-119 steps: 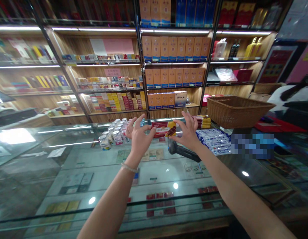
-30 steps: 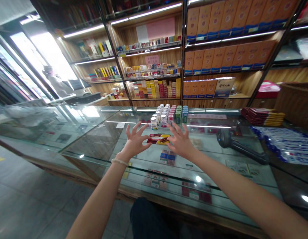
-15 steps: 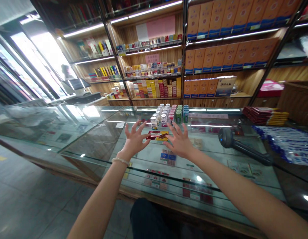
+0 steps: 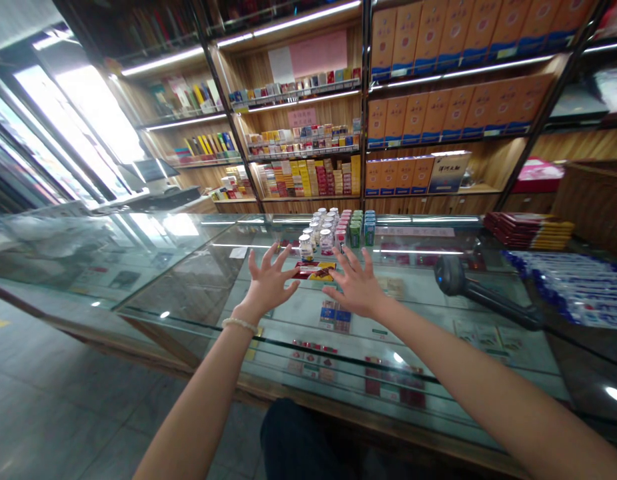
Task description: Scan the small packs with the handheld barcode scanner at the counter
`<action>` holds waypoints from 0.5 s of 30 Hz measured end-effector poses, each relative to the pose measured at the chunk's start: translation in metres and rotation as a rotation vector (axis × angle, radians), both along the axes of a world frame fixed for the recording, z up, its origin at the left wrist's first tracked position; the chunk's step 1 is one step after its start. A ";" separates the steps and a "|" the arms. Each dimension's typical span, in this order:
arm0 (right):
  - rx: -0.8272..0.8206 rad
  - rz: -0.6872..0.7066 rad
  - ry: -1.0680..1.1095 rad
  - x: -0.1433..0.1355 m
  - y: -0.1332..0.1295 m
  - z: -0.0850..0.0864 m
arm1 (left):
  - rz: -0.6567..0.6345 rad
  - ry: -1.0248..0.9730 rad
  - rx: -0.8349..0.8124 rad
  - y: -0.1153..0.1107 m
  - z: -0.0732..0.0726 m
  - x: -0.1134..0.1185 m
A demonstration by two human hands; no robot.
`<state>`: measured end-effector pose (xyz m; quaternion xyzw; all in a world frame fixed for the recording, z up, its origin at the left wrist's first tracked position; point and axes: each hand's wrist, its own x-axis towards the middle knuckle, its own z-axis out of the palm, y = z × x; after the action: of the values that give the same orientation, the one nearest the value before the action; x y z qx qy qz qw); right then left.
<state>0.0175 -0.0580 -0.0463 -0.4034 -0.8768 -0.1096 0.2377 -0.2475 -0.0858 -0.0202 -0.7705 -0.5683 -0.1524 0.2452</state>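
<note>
My left hand [image 4: 269, 283], with a pale bracelet at the wrist, is spread over the glass counter and holds nothing. Opposite it, my right hand [image 4: 357, 284] is also spread with nothing in it. Between the two lies a red and yellow chocolate packet [image 4: 315, 270], close to the fingertips; whether they touch it I cannot tell. Just behind the packet stand several white-capped bottles [image 4: 306, 247], with pink cans [image 4: 340, 233], green cans [image 4: 355, 231] and blue cans [image 4: 370, 228] in rows to their right.
A black handheld scanner [image 4: 483, 297] lies on the glass counter [image 4: 188, 293] at the right. Beyond it are stacked red and yellow packets [image 4: 528, 231] and a pile of blue and white packets [image 4: 578, 283]. Shelves of boxes [image 4: 398, 120] line the back wall.
The view has shifted slightly, so the shelves and counter goods appear a little further left. Both hands remain spread on either side of the packet.
</note>
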 end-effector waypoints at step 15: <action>-0.032 -0.034 0.079 -0.001 0.005 -0.006 | 0.089 -0.007 0.006 0.001 -0.004 0.001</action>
<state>0.0165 -0.0533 -0.0522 -0.4260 -0.8615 -0.0834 0.2635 -0.2466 -0.0851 -0.0241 -0.7430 -0.6026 -0.1456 0.2521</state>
